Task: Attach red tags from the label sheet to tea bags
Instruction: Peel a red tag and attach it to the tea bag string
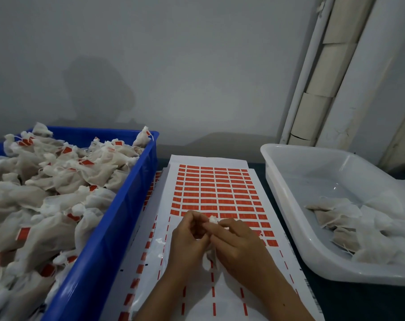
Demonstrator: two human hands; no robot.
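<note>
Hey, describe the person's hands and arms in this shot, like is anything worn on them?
Both are bare. The left hand and right hand show no gloves, rings or finger covers, and no watch or bracelet appears on either wrist. Both forearms are uncovered down to the bottom edge of the picture, with no sleeve in sight.

Dim, even indoor light with a cool grey cast. A soft, diffuse shadow lies on the wall (150,66) at upper left of the frame, above the blue bin (118,216). Small specular glints mark the floor of the translucent tray (289,163) at right. Wide-angle distortion bows the pipe (312,66) and door frame at upper right. Detail is soft throughout; print on the red labels (215,188) is unreadable, and both hands, at lower centre, are slightly blurred.
</note>
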